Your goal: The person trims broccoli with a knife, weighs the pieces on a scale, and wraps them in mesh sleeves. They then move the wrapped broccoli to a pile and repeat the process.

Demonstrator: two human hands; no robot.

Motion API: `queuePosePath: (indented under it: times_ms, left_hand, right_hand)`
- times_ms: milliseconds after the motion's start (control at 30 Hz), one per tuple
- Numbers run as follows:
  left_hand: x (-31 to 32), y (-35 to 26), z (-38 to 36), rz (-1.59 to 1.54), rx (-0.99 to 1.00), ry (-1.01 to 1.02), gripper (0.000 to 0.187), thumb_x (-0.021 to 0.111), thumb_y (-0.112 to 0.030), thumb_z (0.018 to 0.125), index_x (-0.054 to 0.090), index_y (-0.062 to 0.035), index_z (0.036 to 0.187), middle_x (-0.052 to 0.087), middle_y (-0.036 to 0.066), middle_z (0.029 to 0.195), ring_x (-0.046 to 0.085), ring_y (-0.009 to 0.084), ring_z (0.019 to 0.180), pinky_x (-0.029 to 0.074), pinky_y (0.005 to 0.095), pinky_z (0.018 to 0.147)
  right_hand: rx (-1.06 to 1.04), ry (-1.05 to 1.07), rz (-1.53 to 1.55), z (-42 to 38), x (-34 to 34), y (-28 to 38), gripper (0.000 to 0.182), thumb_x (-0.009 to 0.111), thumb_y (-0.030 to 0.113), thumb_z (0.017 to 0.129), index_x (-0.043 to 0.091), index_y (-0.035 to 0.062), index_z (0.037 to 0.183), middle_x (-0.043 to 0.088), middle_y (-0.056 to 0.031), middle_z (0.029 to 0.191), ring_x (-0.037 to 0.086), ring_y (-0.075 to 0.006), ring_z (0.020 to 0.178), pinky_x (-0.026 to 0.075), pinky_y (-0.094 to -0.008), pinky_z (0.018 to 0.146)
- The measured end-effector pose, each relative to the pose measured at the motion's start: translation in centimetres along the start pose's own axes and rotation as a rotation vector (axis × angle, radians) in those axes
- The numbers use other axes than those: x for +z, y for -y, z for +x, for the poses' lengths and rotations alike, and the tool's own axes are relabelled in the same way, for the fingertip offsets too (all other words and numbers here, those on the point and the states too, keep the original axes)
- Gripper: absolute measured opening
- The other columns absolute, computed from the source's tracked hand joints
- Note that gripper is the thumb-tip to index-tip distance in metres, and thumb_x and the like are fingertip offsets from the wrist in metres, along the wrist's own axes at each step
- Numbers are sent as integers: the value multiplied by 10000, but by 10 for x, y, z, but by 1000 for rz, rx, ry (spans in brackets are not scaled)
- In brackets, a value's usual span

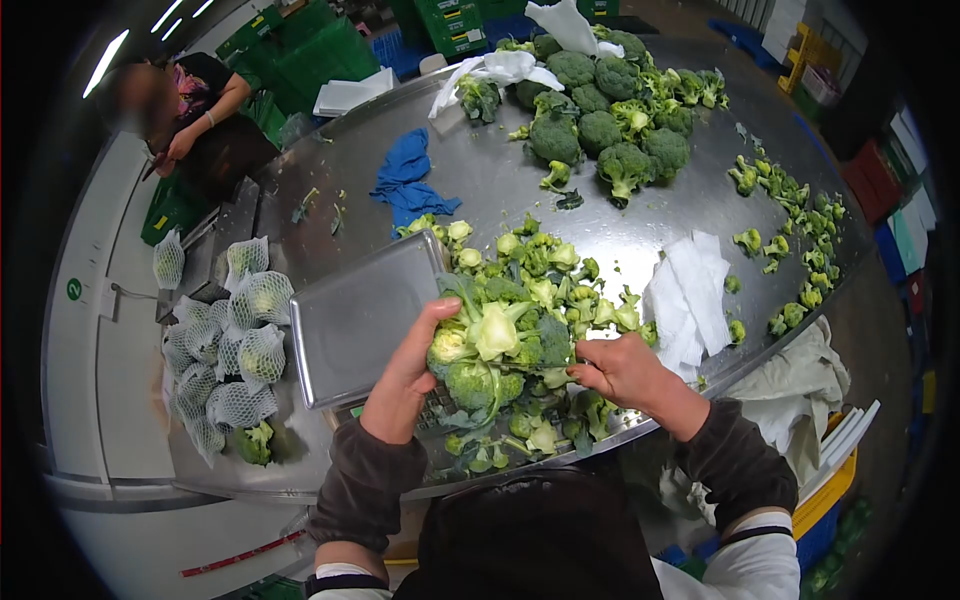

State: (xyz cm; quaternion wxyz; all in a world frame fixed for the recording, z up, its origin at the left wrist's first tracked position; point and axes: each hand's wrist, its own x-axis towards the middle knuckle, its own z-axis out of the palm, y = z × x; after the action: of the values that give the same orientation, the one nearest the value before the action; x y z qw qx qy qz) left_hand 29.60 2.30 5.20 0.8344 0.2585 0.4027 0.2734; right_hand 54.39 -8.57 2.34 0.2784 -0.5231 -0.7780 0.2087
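Observation:
My left hand grips a large broccoli head from its left side, with the pale cut stem turned up toward me. My right hand is closed around a knife, whose handle is hidden in the fingers. The thin dark knife blade reaches left against the lower right of the broccoli. Below and behind the head lie loose broccoli pieces and trimmed stalks. To the left of my left hand is an empty-looking metal tray, tilted on the table and partly over a scale.
A metal table carries a pile of whole broccoli at the back. Netted broccoli lies at left, a blue cloth behind the tray, white cloths at right. Florets line the right edge. Another person stands at far left.

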Motion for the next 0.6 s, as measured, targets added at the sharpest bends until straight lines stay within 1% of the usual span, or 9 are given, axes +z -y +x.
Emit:
queuePosePath:
  times_ms: [100, 200, 267, 367, 433, 467, 500, 567, 600]
  left_hand:
    - [2, 3, 3, 68, 49, -46, 430, 573, -317, 818, 540, -9, 1117, 622, 97, 1009, 632, 194, 874, 522, 309, 780]
    - [9, -1, -2, 167, 79, -34, 428, 580, -314, 814, 541, -7, 1110, 619, 99, 982, 631, 191, 841, 522, 306, 758]
    - [3, -1, 5, 149, 95, -26, 437, 581, -314, 814, 538, -1, 1115, 619, 110, 993, 632, 194, 850, 522, 309, 767]
    - [8, -6, 4, 98, 96, -3, 457, 576, -318, 816, 529, 13, 1128, 618, 129, 1023, 634, 203, 878, 523, 320, 788]
    - [10, -7, 5, 61, 87, 20, 468, 572, -321, 818, 523, 19, 1136, 615, 138, 1043, 633, 208, 895, 522, 328, 801]
    - [9, -7, 10, 25, 90, 51, 473, 570, -322, 820, 520, 21, 1141, 613, 144, 1054, 633, 214, 905, 523, 333, 808]
    - [9, -5, 13, -16, 89, 81, 477, 568, -323, 822, 517, 23, 1147, 610, 151, 1065, 632, 220, 915, 523, 338, 815]
    - [12, -5, 19, -21, 98, 75, 476, 565, -326, 824, 519, 23, 1144, 609, 154, 1065, 632, 223, 912, 524, 341, 813]
    - [13, -5, 23, -21, 104, 65, 474, 563, -330, 827, 520, 22, 1142, 608, 157, 1065, 632, 226, 910, 525, 344, 811]
  right_hand:
    - [-16, 14, -59, -1, -2, -4, 365, 551, 395, 861, 498, 70, 704, 554, -110, 595, 557, -322, 530, 430, -415, 469]
    - [-7, 12, -116, -2, -3, -3, 380, 539, 409, 865, 494, 70, 698, 551, -104, 589, 559, -318, 528, 436, -409, 469]
    - [-10, 6, -154, 1, -7, -4, 388, 534, 415, 867, 493, 70, 695, 550, -101, 586, 560, -315, 526, 438, -406, 470]
    - [33, 22, -113, 4, -6, -1, 385, 519, 416, 877, 507, 66, 715, 549, -126, 584, 557, -341, 542, 434, -425, 484]
    - [91, 89, 37, 5, -5, 0, 385, 496, 416, 892, 523, 61, 747, 542, -161, 581, 550, -375, 563, 427, -454, 510]
    - [128, 119, 97, 6, -5, 0, 390, 473, 410, 908, 555, 52, 778, 537, -186, 583, 541, -404, 584, 421, -468, 538]
    - [128, 119, 92, 7, -9, -1, 390, 473, 410, 908, 555, 52, 778, 537, -186, 583, 541, -404, 584, 421, -468, 538]
    - [176, 166, 197, 12, -18, -2, 394, 452, 399, 922, 592, 47, 813, 554, -201, 619, 549, -404, 611, 435, -455, 573]
    - [198, 181, 252, 14, -20, -6, 421, 424, 384, 938, 611, 24, 826, 560, -218, 645, 552, -403, 632, 445, -438, 606]
